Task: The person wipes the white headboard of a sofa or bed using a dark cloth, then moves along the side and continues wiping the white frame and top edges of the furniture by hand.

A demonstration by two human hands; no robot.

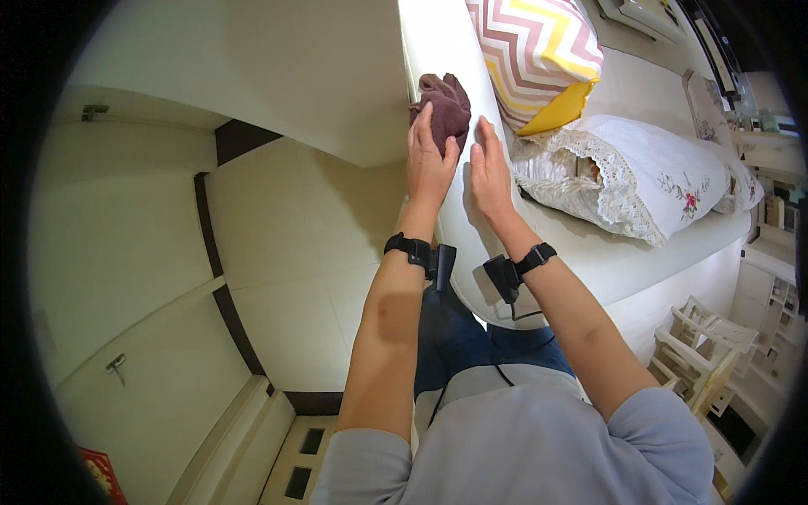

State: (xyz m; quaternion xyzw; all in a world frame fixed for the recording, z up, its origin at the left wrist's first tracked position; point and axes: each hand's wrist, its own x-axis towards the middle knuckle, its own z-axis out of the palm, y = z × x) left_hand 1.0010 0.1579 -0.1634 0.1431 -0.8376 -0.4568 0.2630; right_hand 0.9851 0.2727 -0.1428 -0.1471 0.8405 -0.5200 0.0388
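Note:
A bunched brown cloth (449, 110) rests on the long padded white edge of a sofa (464, 252). My left hand (432, 158) grips the cloth from its near side, fingers spread along its left and thumb at its near right. To the right, my right hand (491, 180) hovers by or touches the white padding; contact cannot be told. It holds nothing, its thumb a little apart from the fingers. Each wrist wears a black strap with a small dark device.
Right of the padding lie a zigzag-patterned cushion (543, 50) with a yellow edge and a white lace-trimmed embroidered cover (656, 164). A pale wall panel (284, 63) borders the left. White chairs (701, 341) stand at right. A cable (524, 315) hangs near my right wrist.

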